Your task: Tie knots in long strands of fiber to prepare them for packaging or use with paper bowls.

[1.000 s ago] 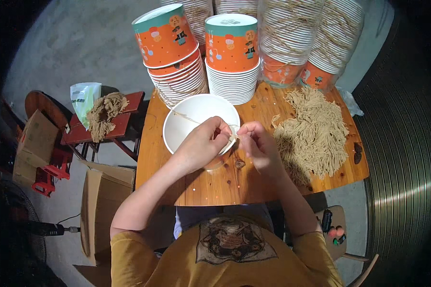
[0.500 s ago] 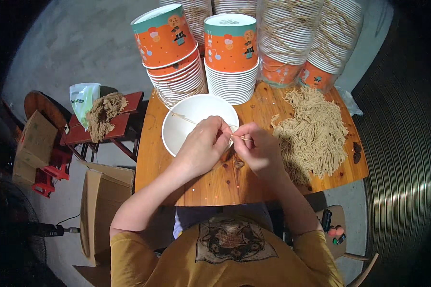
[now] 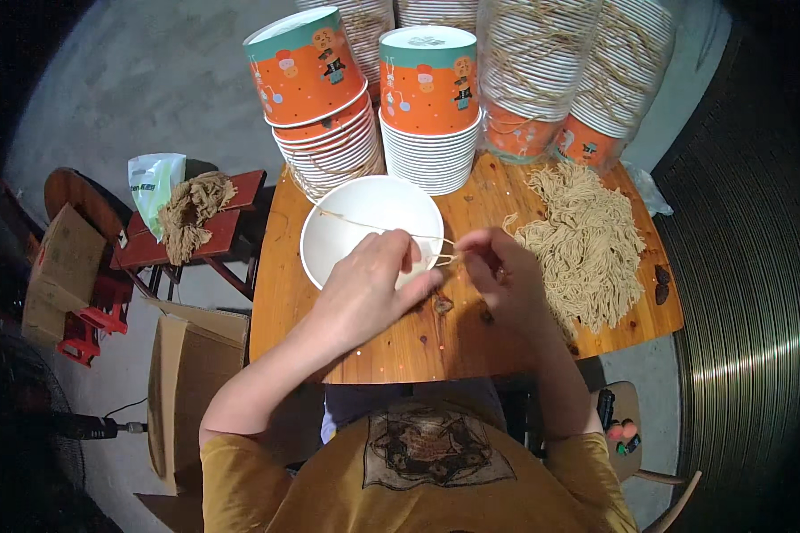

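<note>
A white paper bucket [image 3: 347,240], seen into from above, stands on the table in front of me. A thin tan string [image 3: 378,228] crosses its mouth from a hole in the left wall to the right rim, where it forms a small loop. My left hand [image 3: 373,275] rests over the bucket's near right rim, thumb stretched away from the bent fingers, with nothing visibly held. Just right of the rim, my right hand [image 3: 507,271] has its fingertips at the string's end and loop. That grip is partly hidden by the fingers.
Stacked orange and green paper buckets [image 3: 427,89] stand behind, with bagged stacks [image 3: 533,62] farther right. A heap of tan strings [image 3: 587,253] lies at right on the wooden table [image 3: 382,360]. Leftward are a red bench [image 3: 231,222] with more strings [image 3: 196,209] and a cardboard box [image 3: 196,382].
My hands, together at the right rim before, have drawn apart. The right moved right, pulling string outward; the left thumb opened away from its fingers. A string loop now shows between them.
</note>
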Motion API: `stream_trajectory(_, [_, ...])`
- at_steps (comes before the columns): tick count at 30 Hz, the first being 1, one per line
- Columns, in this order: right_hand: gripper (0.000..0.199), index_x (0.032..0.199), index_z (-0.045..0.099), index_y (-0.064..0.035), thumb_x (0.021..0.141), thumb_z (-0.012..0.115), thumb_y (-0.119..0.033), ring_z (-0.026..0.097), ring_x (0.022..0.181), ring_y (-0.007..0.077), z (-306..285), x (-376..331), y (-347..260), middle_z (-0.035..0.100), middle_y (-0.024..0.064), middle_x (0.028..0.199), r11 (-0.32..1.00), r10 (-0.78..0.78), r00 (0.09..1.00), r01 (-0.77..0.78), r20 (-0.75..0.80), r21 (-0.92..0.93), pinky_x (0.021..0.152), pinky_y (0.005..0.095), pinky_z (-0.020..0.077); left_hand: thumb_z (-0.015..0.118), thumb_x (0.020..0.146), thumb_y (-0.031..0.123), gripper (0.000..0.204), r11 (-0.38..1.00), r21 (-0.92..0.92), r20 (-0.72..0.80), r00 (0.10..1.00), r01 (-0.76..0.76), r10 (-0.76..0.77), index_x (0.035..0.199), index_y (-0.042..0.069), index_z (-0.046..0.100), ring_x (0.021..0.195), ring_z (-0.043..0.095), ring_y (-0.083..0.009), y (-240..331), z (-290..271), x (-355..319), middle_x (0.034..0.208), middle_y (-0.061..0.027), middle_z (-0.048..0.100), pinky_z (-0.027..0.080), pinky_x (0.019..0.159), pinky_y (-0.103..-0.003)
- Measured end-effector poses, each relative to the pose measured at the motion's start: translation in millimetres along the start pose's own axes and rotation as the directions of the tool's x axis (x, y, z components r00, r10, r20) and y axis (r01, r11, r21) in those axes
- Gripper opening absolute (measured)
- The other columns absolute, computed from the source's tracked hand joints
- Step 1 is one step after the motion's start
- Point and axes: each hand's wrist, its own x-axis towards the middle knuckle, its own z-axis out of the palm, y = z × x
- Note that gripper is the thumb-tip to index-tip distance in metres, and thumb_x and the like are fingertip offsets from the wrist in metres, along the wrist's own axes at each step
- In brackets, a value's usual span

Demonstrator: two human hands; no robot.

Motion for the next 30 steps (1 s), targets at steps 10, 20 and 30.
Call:
stream_trajectory(10, [0.011, 0.098, 0.057, -0.0050, 0.089, 0.054, 0.000, 0.048, 0.066, 0.0029, 4, 4, -17, 0.052, -0.0035, 0.077, 0.995, -0.034, 0.997, 0.027, 0.071, 0.092, 0.057, 0.0190, 0.0381, 0.062, 0.086, 0.023, 0.021, 0.880, 0.434, 0.063, 0.981, -0.194, 0.185, 0.084, 0.003, 0.058, 0.076, 0.058, -0.0278, -3, -10, -27, 0.074, -0.0102, 0.056, 0.049, 0.064, -0.037])
stream_trajectory(20, [0.029, 0.103, 0.054, -0.0099, 0.077, 0.061, -0.001, 0.059, 0.075, 0.0304, 22, 3, -25, 0.059, 0.0089, 0.081, 0.857, -0.430, 0.894, 0.447, 0.124, -0.257, 0.062, 0.0390, 0.0486, 0.060, 0.086, 0.017, 0.016, 0.985, 0.067, -0.156, 0.973, -0.161, 0.170, 0.100, 0.008, 0.061, 0.078, 0.057, -0.0289, 4, 10, -33, 0.084, -0.0099, 0.053, 0.048, 0.067, -0.041])
stream_trajectory(30, [0.022, 0.096, 0.056, -0.0082, 0.077, 0.059, 0.001, 0.056, 0.075, 0.0317, 19, -3, -56, 0.056, 0.0100, 0.078, 0.822, -0.524, 0.842, 0.540, 0.130, -0.182, 0.067, 0.0394, 0.0470, 0.069, 0.074, 0.015, 0.010, 0.920, 0.357, -0.432, 0.844, -0.164, 0.318, 0.084, 0.010, 0.067, 0.065, 0.050, -0.0192, -4, 22, -48, 0.067, -0.0015, 0.050, 0.036, 0.063, -0.033])
